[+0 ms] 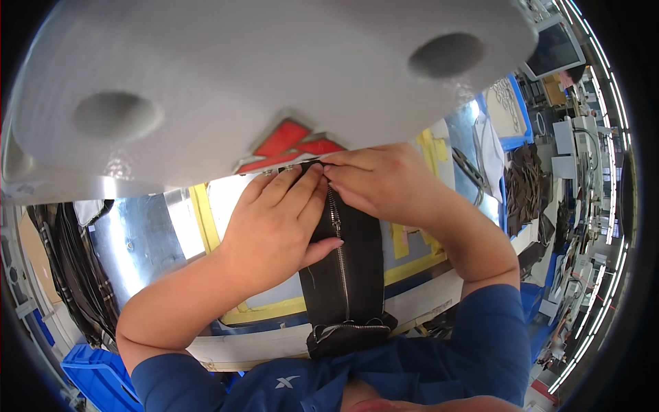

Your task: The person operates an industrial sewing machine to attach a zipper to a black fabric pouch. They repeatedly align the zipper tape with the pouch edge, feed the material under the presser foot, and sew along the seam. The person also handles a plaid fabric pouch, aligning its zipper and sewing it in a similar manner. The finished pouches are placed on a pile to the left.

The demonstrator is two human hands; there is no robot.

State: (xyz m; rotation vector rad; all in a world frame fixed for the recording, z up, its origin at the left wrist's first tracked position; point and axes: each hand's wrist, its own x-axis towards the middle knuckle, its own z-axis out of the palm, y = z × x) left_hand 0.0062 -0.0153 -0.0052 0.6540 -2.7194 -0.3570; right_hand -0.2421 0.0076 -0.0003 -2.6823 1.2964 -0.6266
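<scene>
A black fabric piece [366,268] with a metal zipper [342,275] down its middle lies on the work surface and hangs over the near edge towards me. The zipper's slider sits roughly halfway along the visible teeth. My left hand [278,223] rests flat on the fabric's left side, fingers stretched forward and thumb out by the zipper. At the zipper's far end, my right hand [388,178] has its fingers pressed together on the fabric. Both sets of fingertips reach the lower edge of a large pale machine head [288,75], which hides what lies beyond.
Yellow tape [274,312] borders the work surface. Dark garments [79,268] hang at the left above a blue crate [96,374]. On the right are a blue-rimmed tray [511,113], a pile of dark pieces [525,182] and a screen [555,49].
</scene>
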